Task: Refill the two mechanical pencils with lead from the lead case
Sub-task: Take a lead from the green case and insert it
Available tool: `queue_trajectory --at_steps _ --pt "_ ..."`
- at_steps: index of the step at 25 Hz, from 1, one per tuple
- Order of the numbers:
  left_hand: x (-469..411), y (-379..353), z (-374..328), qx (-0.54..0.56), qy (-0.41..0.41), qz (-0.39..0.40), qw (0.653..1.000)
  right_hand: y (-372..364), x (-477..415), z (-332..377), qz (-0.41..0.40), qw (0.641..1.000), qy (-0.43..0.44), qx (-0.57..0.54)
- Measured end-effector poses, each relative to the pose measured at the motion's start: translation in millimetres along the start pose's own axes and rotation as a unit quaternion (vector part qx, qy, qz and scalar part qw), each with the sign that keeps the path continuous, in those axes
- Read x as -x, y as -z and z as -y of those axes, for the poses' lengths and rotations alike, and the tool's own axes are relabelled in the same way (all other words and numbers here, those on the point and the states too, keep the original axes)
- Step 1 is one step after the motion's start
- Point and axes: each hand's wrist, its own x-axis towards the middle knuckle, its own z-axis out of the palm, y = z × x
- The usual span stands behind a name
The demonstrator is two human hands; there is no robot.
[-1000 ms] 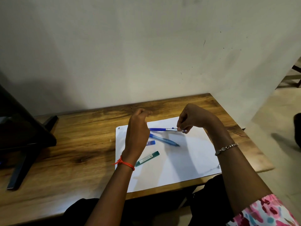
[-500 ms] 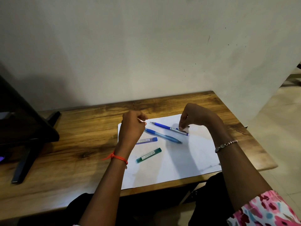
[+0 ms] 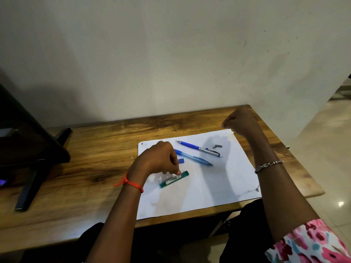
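Note:
Two mechanical pencils lie side by side on a white sheet of paper (image 3: 218,179): a dark blue and silver pencil (image 3: 198,148) and, nearer to me, a light blue pencil (image 3: 193,158). A small metal cap (image 3: 218,146) lies loose just right of the silver pencil's end. The green lead case (image 3: 173,179) lies flat on the paper. My left hand (image 3: 157,160) is lowered over it, curled fingertips touching its far edge; the thumb is hidden. A blue lead case (image 3: 181,160) peeks out from under that hand. My right hand (image 3: 239,122) is raised over the paper's far right corner, fingers curled, nothing visible in it.
The paper lies on a wooden table (image 3: 95,168) set against a pale wall. A black monitor stand (image 3: 34,168) occupies the table's left end. The table's right edge (image 3: 303,168) drops off to a tiled floor.
My left hand came down from in the air onto the green lead case. My right hand left the cap on the paper beside the silver pencil and lifted away to the back right.

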Motion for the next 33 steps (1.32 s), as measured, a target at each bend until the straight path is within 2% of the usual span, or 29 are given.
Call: queue_trajectory --at_steps 4,14,15,17,20,22,27,33 --pt "0 -3 3 -0.05 0.012 0.02 0.998 -2 0 1 -0.003 1.0 0.0 -0.005" --pt "-2 -9 -2 -0.064 0.004 0.028 0.998 -3 0 5 0.014 1.0 0.008 -0.017" --pt "-1 -8 -3 -0.044 -0.006 0.018 0.999 -2 3 8 0.034 0.999 0.018 -0.034" --pt "0 -2 -5 0.035 -0.02 -0.037 0.998 -3 8 18 0.13 0.985 0.038 -0.102" --pt "1 4 -10 0.163 -0.028 -0.117 0.979 -10 18 35 0.312 0.931 0.063 -0.179" --pt "2 6 -13 0.208 -0.031 -0.142 0.967 -16 22 43 0.351 0.913 0.091 -0.189" --pt "1 6 -16 0.317 -0.028 -0.171 0.933 -18 23 48 0.327 0.905 0.116 -0.247" --pt "0 6 -19 0.376 -0.031 -0.17 0.91 -20 20 47 0.274 0.915 0.116 -0.273"
